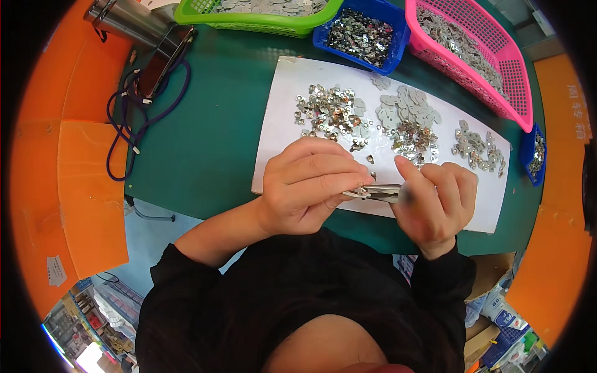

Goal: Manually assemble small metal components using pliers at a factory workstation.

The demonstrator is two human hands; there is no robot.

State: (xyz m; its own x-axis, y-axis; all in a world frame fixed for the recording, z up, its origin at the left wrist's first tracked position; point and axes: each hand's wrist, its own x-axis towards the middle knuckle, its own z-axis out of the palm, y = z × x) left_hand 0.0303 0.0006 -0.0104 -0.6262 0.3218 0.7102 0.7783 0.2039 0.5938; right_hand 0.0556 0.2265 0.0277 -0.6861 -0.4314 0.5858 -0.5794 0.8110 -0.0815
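Note:
My left hand (311, 180) is closed, its thumb and fingertips pinching a small flat metal piece (357, 194). My right hand (438, 202) wraps round a pair of pliers; only the jaws of the pliers (385, 191) show, the handles being hidden in the palm. Those jaws meet the small piece at my left fingertips. Beneath and beyond both hands lies a white board (278, 118). On it are a loose heap of small shiny metal parts (333, 112), a pile of grey flat plates (407, 107) with shiny bits (413, 143) below it, and a smaller scatter of plates (476, 148) at right.
Along the far edge of the green table (211, 105) stand a green basket (255, 25), a blue bin (400, 46) and a pink basket (454, 81), all holding metal parts. A small blue tray (532, 171) sits far right. At left are a steel flask (127, 22) and purple cord (168, 104).

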